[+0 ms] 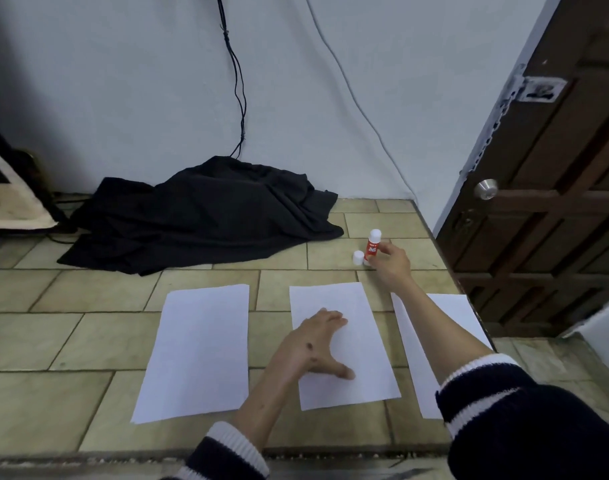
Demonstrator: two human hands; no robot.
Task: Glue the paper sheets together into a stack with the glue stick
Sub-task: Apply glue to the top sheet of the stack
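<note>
Now, left hand (318, 344): flat on the middle sheet (344, 344), fingers straight, so it won't slide.
Right hand (393, 263): pinching the glue stick (372, 247), upright behind the sheets.
Cap (358, 257): just beside the stick.

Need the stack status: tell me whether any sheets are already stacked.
No, the three paper sheets lie side by side, apart, on the tiled surface.
</note>
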